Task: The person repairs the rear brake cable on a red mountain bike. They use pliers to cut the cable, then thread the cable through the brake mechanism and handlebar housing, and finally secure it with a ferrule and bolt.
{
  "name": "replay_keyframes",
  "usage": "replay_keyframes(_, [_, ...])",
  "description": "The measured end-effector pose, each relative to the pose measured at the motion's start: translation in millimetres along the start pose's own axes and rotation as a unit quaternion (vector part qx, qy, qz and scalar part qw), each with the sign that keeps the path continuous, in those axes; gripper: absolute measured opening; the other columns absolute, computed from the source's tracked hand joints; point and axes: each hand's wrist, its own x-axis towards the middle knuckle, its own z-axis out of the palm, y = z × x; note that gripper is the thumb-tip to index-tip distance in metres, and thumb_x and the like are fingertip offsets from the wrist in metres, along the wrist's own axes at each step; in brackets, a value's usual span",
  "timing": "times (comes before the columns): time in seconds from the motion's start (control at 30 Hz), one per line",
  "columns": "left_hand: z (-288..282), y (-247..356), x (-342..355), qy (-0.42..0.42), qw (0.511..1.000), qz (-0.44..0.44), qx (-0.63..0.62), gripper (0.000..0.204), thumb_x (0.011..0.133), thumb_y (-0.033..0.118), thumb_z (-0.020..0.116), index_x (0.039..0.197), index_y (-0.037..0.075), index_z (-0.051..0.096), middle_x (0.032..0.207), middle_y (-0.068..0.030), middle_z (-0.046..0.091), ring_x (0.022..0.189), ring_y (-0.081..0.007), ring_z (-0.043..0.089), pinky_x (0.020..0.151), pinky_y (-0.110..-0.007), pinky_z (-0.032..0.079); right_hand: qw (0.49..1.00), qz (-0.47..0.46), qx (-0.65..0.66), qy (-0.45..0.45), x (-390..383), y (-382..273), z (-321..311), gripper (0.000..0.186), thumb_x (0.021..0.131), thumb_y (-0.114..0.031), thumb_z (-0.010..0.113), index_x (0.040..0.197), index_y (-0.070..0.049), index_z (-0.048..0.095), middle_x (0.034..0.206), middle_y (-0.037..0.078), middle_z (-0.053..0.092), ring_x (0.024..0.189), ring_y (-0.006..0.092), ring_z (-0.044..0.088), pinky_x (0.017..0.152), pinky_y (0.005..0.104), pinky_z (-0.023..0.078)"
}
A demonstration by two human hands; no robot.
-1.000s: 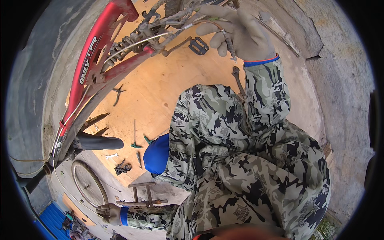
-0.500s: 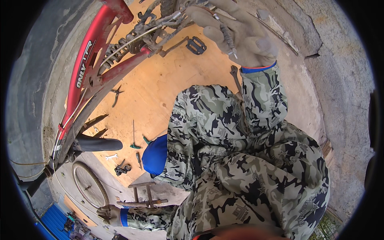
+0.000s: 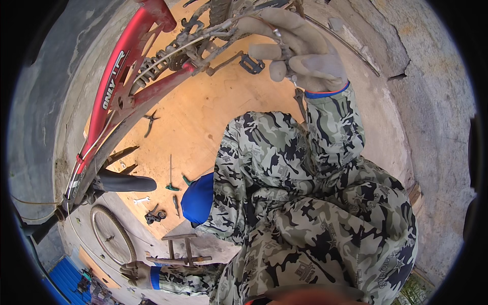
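My gloved right hand [image 3: 305, 56] is at the far side, its fingers curled around a thin cable with small metal fittings; the fingers partly cover it. A pale cable housing [image 3: 201, 34] runs from near that hand along the red bicycle frame [image 3: 109, 91]. Low on the left, my gloved left hand [image 3: 135, 275] is stretched out beside a bicycle wheel [image 3: 109, 235]. A thin cable [image 3: 87, 247] curves from the handlebar end of the bike to its fingers, which appear to pinch it. A black pedal [image 3: 252, 64] sits just left of my right hand.
On the wooden board [image 3: 203, 112] lie pliers [image 3: 150, 123], a green-handled hex key [image 3: 172, 175], a screwdriver [image 3: 176, 203], a small spanner [image 3: 142, 200] and a black bike part [image 3: 155, 216]. An adjustable wrench [image 3: 300, 101] is near my right sleeve. A small wooden stool [image 3: 188, 249] stands near my left forearm.
My right hand's thumb and fingers have closed further over the cable fittings, covering more of them. My left hand has shifted slightly left. The bike appears slightly further right in the picture.
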Motion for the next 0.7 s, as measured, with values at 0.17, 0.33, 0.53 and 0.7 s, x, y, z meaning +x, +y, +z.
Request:
replay_keyframes(0.17, [-1,2,2,0.004,1.0,0.0,-0.001,0.038,0.105,0.028,0.048,0.133,0.006,0.061,0.139,-0.0161,0.064,0.127,-0.0351,0.061,0.102,-0.051,0.054,1.0,0.01,0.016,0.025,-2,-6,9,0.066,0.096,-0.007,0.057,0.156,0.005,0.032,0.152,0.03,0.046,0.126,0.0343,0.064,0.078,0.0286,0.061])
replay_keyframes(0.33, [-1,0,5,0.005,1.0,0.0,-0.004,0.038,0.105,0.028,0.048,0.132,0.005,0.062,0.139,-0.016,0.064,0.127,-0.035,0.062,0.102,-0.051,0.054,0.996,0.031,-0.004,0.078,-4,-10,14,0.061,0.098,-0.007,0.055,0.155,0.006,0.035,0.143,0.028,0.057,0.12,0.0285,0.068,0.074,0.025,0.061])
replay_keyframes(0.53, [-1,2,4,0.008,1.0,0.001,-0.006,0.037,0.105,0.028,0.048,0.132,0.005,0.062,0.138,-0.016,0.065,0.127,-0.0349,0.062,0.101,-0.051,0.054,0.995,0.041,-0.013,0.094,-4,-13,10,0.055,0.101,-0.01,0.053,0.151,0.007,0.041,0.134,0.025,0.064,0.112,0.0239,0.072,0.065,0.023,0.055])
replay_keyframes(0.7, [0,3,3,0.011,1.0,0.0,-0.009,0.037,0.105,0.028,0.048,0.131,0.005,0.063,0.137,-0.016,0.065,0.126,-0.0348,0.063,0.101,-0.051,0.055,0.996,0.043,-0.021,0.069,-1,-15,8,0.058,0.108,-0.01,0.046,0.157,0.009,0.023,0.14,0.031,0.056,0.118,0.0266,0.07,0.055,0.017,0.057])
